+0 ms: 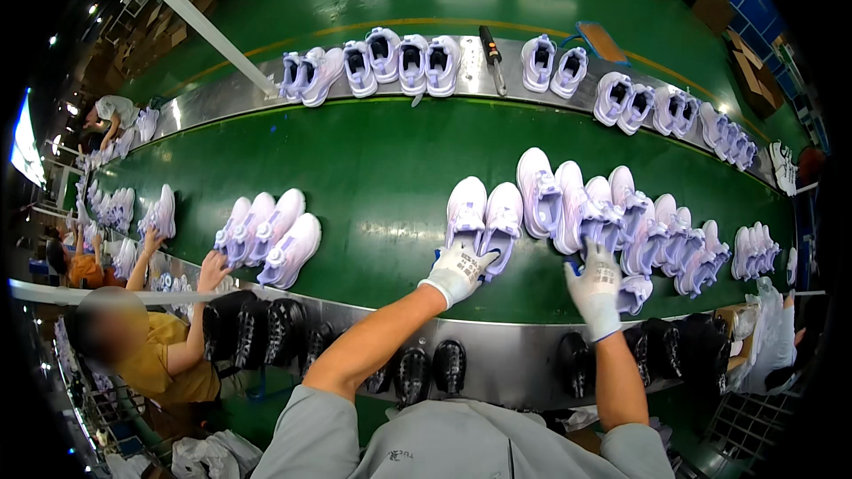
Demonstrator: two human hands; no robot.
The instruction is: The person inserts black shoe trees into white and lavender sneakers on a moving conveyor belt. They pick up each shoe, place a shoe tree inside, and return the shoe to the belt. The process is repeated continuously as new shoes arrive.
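On near half of the belt (382, 160), touching shoe pair (466, 204) with left hand (457, 273); cannot tell if pinching. Farther right on belt, reaching to more shoes (568, 200) with right hand (595, 286), spread.

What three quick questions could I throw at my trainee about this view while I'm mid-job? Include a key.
1. True or false: the left hand and the right hand both wear gloves.

2. Which of these lies on the far metal ledge: (a) a coiled hose, (b) a black-handled tool, (c) a red helmet?

3. Which end of the two white-and-lavender sneakers at the left hand faces the wearer?

Key: 1. True. 2. b. 3. The heel end.
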